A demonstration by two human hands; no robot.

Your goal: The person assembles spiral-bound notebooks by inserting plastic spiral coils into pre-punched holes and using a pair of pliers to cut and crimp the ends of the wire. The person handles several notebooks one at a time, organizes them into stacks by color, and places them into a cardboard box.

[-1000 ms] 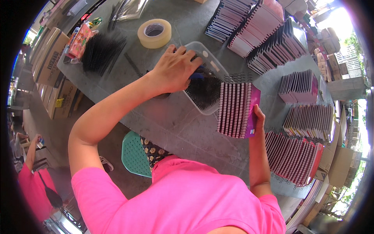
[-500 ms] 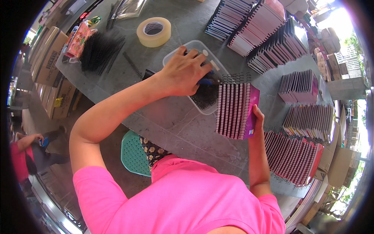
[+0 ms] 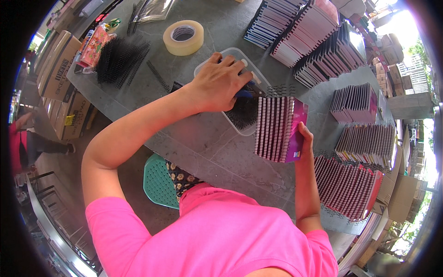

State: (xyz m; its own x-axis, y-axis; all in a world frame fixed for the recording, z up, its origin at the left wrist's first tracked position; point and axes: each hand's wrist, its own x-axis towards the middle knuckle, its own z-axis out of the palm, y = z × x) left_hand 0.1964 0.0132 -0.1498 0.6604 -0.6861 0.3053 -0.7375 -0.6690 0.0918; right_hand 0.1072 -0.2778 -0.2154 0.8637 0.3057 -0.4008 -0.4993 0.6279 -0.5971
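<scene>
My left hand reaches over a clear plastic tub, fingers curled round a blue-handled tool that looks like pliers. Its working end is mostly hidden. Black wire scraps lie in the tub. Beside it, my right hand grips a stack of spiral-bound notebooks with a purple cover from the right side. Loose coil ends stick out past the notebooks' far edge, close to the tool.
A tape roll and a pile of black coils lie at the far left of the grey table. Stacks of notebooks line the right. A green stool stands below; another person is at far left.
The notebook stack has shifted very slightly up and left, with my right hand. My left hand has barely moved. The person at far left has changed position.
</scene>
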